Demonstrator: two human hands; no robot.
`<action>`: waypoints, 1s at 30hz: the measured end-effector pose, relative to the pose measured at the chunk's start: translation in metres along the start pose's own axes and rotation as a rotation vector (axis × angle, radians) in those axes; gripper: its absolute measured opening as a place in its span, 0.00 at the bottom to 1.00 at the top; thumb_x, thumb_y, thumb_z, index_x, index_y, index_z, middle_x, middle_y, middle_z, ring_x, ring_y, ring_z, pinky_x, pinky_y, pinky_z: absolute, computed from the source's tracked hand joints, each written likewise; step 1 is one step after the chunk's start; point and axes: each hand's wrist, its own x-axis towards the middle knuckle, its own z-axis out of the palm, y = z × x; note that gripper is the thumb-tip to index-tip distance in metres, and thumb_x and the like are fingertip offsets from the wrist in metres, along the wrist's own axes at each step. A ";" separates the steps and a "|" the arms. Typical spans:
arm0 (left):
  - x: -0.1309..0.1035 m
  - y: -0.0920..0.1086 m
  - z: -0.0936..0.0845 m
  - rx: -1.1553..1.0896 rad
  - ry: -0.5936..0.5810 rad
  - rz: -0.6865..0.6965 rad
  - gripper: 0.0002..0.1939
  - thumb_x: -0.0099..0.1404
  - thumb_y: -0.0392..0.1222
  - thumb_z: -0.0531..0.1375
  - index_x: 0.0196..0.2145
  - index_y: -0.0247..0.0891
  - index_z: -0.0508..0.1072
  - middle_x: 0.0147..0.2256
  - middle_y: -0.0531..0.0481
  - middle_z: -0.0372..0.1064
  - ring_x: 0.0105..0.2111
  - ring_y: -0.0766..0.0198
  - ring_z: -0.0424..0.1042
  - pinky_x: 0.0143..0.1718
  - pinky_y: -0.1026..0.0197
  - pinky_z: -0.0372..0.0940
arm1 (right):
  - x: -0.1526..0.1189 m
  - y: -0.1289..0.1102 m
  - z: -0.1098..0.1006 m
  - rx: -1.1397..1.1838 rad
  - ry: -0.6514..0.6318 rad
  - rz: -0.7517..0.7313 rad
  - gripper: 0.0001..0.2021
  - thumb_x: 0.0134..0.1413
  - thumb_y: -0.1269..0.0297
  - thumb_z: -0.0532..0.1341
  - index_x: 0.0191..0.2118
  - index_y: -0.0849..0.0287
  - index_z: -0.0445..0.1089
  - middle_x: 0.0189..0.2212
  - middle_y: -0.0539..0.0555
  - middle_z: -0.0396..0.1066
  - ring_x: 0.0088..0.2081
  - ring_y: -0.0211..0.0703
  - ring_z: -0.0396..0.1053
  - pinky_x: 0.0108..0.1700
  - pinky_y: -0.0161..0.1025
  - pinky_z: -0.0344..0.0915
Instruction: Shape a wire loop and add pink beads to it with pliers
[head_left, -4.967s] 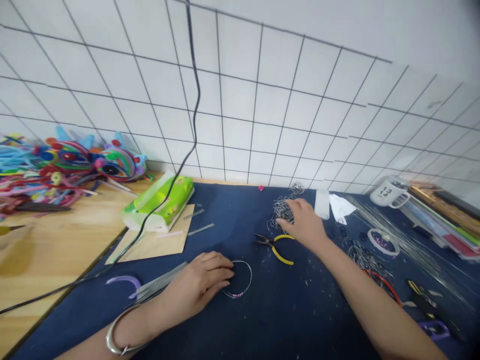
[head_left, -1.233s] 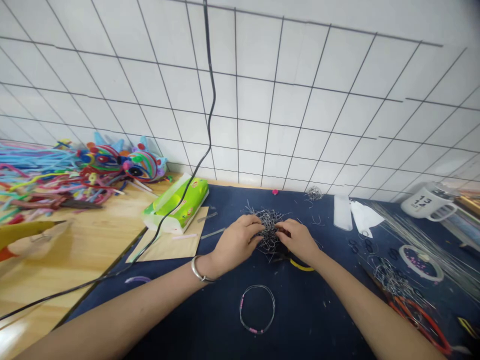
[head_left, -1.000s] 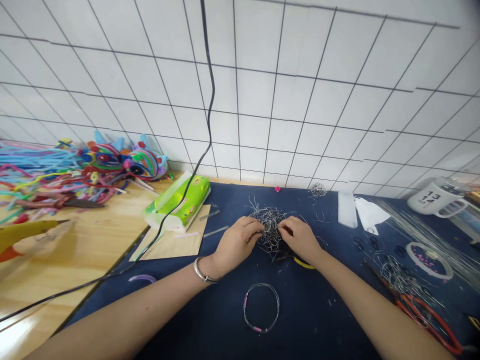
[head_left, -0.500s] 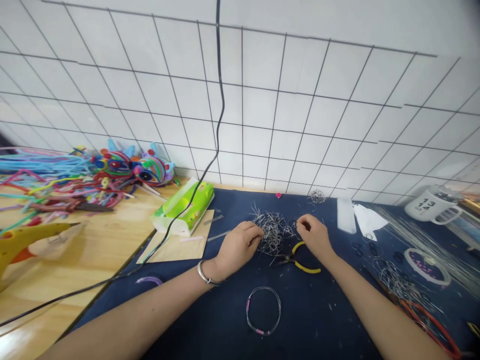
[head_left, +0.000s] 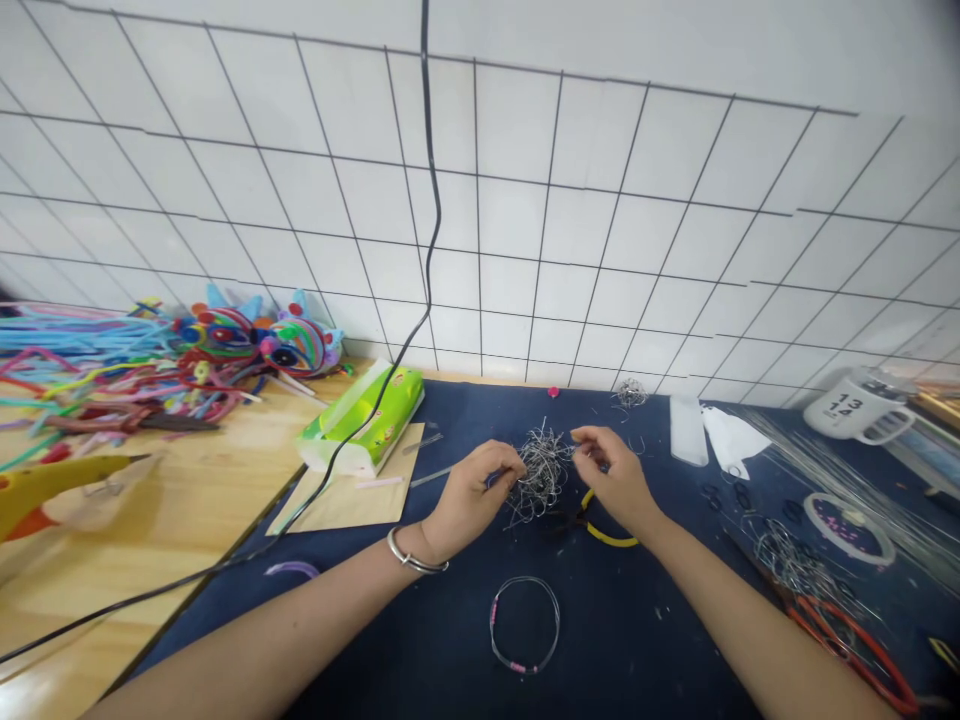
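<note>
A tangled heap of short silvery wire pieces [head_left: 543, 470] lies on the dark blue cloth between my two hands. My left hand [head_left: 480, 490], with a silver bangle on its wrist, pinches wire at the heap's left edge. On the right side, my right hand [head_left: 613, 478] has its curled fingers at the edge of the same heap, closed on wire ends. Yellow-handled pliers [head_left: 611, 538] lie beneath the right hand, their jaws partly hidden by shadow and wire. Nearer to me is a thin wire ring [head_left: 557, 625] with pink beads.
Left are a green tissue pack [head_left: 390, 400], brown paper [head_left: 345, 508], a yellow glue gun [head_left: 60, 488] and colourful pipe cleaners [head_left: 112, 370]. A black cable [head_left: 429, 200] hangs across. Right are a white mug [head_left: 847, 408], a beaded dish [head_left: 851, 525], long wires [head_left: 847, 475] and red-handled scissors [head_left: 855, 640].
My right hand has moved left against the heap. The heap is drawn together, narrower and taller between my hands. The view has shifted slightly.
</note>
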 end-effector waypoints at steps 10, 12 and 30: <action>-0.001 0.006 0.004 -0.150 -0.067 -0.026 0.13 0.61 0.31 0.54 0.43 0.39 0.67 0.47 0.44 0.60 0.45 0.61 0.64 0.43 0.57 0.64 | -0.003 -0.005 0.014 0.325 -0.167 0.117 0.19 0.39 0.68 0.62 0.43 0.54 0.65 0.38 0.51 0.66 0.40 0.44 0.63 0.46 0.45 0.59; -0.001 0.005 0.004 -0.116 -0.014 -0.053 0.13 0.60 0.31 0.54 0.43 0.39 0.66 0.47 0.43 0.60 0.43 0.61 0.64 0.41 0.57 0.65 | 0.001 0.001 0.008 0.447 -0.109 0.201 0.16 0.39 0.68 0.62 0.39 0.55 0.65 0.34 0.49 0.66 0.37 0.42 0.64 0.41 0.42 0.62; -0.004 -0.008 0.007 0.138 -0.276 -0.009 0.12 0.58 0.34 0.57 0.41 0.41 0.68 0.44 0.46 0.63 0.46 0.60 0.63 0.49 0.52 0.60 | 0.037 -0.005 -0.064 1.012 0.248 0.242 0.07 0.47 0.63 0.61 0.32 0.57 0.63 0.36 0.52 0.69 0.39 0.41 0.67 0.40 0.42 0.67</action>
